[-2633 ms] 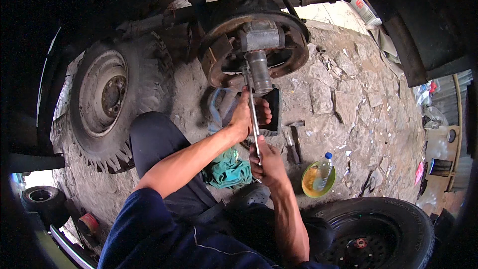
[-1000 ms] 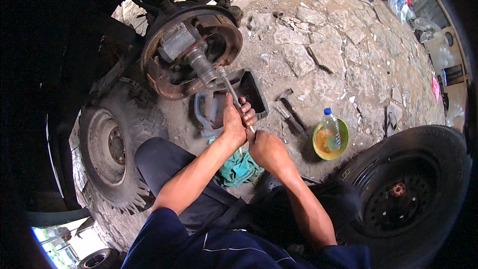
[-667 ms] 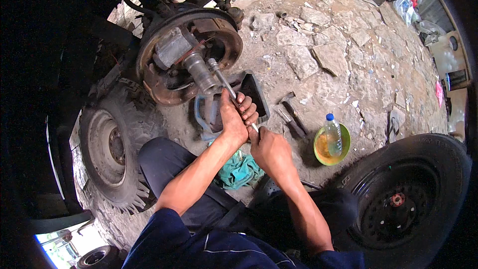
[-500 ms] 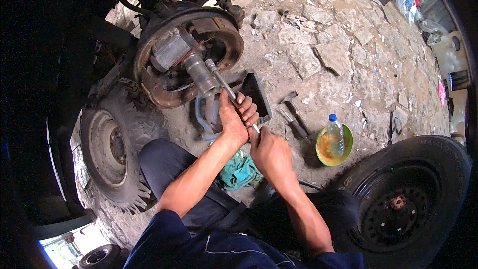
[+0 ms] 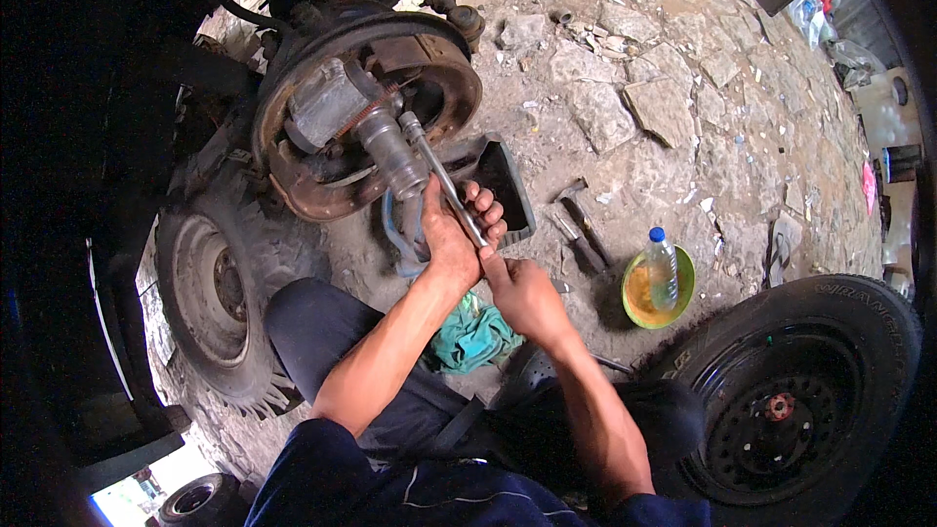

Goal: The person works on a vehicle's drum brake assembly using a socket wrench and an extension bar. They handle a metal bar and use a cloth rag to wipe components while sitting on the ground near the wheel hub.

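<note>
A long metal socket wrench [image 5: 445, 177] slants from my hands up to the rusty brake assembly [image 5: 283, 176]. Its socket end rests at or very near the parts beside the spindle [image 5: 395, 158]; contact is hard to tell. My left hand [image 5: 454, 244] is around the middle of the shaft, palm up, fingers loosely curled. The near end of the shaft is in my right hand [image 5: 527, 298], closed with the thumb laid along it. A thin coiled spring [image 5: 369, 107] crosses the brake assembly. Below the spindle is a black open container [image 5: 503, 185], partly hidden by my left hand.
A hammer [image 5: 584, 224] lies on the stony floor, right of the container. Farther right, a green bowl [image 5: 628, 301] of brownish liquid holds a blue-capped bottle [image 5: 662, 273]. Wheels stand left [image 5: 185, 303] and right [image 5: 830, 307]. A green cloth [image 5: 473, 340] lies between my legs.
My left fingers have loosened a little, uncovering more of the shaft. My right hand has turned slightly, its thumb now along the bar. The view has shifted a little.
</note>
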{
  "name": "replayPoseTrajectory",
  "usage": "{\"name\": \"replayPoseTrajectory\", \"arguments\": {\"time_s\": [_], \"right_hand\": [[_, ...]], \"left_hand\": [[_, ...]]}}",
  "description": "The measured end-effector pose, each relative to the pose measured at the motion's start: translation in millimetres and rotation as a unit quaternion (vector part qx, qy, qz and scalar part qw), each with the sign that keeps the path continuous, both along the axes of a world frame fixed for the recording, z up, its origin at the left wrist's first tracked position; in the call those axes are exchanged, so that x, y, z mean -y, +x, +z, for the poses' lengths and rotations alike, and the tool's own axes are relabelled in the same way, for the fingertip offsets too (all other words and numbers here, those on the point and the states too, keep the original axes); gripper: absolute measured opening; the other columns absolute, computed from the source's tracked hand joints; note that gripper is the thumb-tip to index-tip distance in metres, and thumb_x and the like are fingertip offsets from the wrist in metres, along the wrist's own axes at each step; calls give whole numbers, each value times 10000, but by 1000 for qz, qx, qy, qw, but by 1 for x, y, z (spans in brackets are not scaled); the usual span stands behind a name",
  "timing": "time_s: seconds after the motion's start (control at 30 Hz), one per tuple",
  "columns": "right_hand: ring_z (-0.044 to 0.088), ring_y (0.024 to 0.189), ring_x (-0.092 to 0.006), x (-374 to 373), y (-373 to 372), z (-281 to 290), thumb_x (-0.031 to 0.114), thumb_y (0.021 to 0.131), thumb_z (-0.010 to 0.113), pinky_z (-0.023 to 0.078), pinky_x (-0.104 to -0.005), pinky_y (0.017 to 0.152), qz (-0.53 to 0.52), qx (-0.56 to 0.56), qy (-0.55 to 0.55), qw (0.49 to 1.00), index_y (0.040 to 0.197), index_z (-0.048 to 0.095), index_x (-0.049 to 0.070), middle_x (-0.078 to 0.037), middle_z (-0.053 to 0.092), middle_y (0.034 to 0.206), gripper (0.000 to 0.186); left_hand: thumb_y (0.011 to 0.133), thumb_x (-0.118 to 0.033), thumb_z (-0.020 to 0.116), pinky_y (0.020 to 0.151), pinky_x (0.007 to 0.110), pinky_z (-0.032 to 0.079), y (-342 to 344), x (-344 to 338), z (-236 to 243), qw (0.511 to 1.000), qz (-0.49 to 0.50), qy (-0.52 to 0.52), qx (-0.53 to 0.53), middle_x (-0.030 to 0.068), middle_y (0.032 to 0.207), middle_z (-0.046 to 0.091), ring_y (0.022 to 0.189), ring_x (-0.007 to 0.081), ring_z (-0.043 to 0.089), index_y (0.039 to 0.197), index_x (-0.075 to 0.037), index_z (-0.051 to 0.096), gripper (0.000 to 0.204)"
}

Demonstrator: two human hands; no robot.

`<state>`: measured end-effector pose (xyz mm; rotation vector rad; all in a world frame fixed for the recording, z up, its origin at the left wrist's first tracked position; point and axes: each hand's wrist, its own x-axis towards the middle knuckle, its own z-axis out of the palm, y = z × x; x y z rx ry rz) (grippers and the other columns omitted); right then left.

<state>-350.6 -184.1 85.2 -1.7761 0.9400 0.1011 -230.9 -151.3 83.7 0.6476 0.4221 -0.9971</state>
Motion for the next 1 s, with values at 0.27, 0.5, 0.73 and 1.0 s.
{"name": "replayPoseTrajectory", "arguments": {"time_s": [0.27, 0.5, 0.73, 1.0], "right_hand": [[400, 379, -151, 27, -4, -5, 595, 870, 484, 354, -308, 378, -49, 14, 320, 946, 695, 558, 34, -44, 456, 501, 592], [624, 617, -401, -27, -9, 18, 362, 925, 462, 499, -466, 539, -50, -30, -347, 936, 755, 547, 3, -230, 612, 683, 407], [577, 531, -373, -29, -8, 0, 419, 938, 421, 458, -452, 478, -29, 7, -137, 990, 746, 541, 11, -225, 574, 648, 466], [424, 382, -191, 27, -6, 10, 581, 931, 329, 329, -355, 377, -44, -32, 331, 942, 628, 488, 83, -35, 437, 481, 604]], "left_hand": [[917, -576, 373, 320, 241, 144, 2, 12, -13, 999, -1, -44, 31, -40, 457, 185, 343, 91, 160, 594, -145, 369, 538], [893, -621, 393, 321, 246, 159, 0, 17, -9, 999, 23, -8, 36, -49, 480, 193, 368, 88, 186, 633, -158, 357, 533], [872, -618, 450, 344, 234, 224, -2, 13, 1, 948, -9, 284, 141, -45, 514, 325, 377, 99, 327, 697, -152, 403, 501], [915, -548, 407, 406, 272, 267, 5, 20, 2, 986, 8, 154, 56, -52, 515, 319, 434, 114, 307, 695, -168, 425, 440]]}}
